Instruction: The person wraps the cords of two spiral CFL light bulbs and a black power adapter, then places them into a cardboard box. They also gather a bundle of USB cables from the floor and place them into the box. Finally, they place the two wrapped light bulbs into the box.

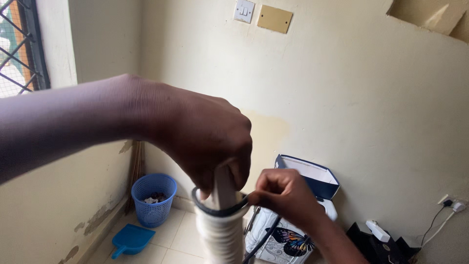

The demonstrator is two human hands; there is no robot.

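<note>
A white ribbed hose (221, 234) is held upright in the foreground, its dark rubber rim (215, 208) pinched at the right edge by the right hand (283, 193), whose fingers are closed together on it. A pale tube (224, 188) rising from the hose mouth is clamped by the left hand (205, 142), fingers wrapped from above. The hose is judged light and springy, its corrugated wall soft and prone to collapse, so the firmer rim is the surer hold. Left of the hose, a blue basket (154, 198) and blue dustpan (131, 239) are seen on the floor; right of it, a blue-and-white box (312, 176).
</note>
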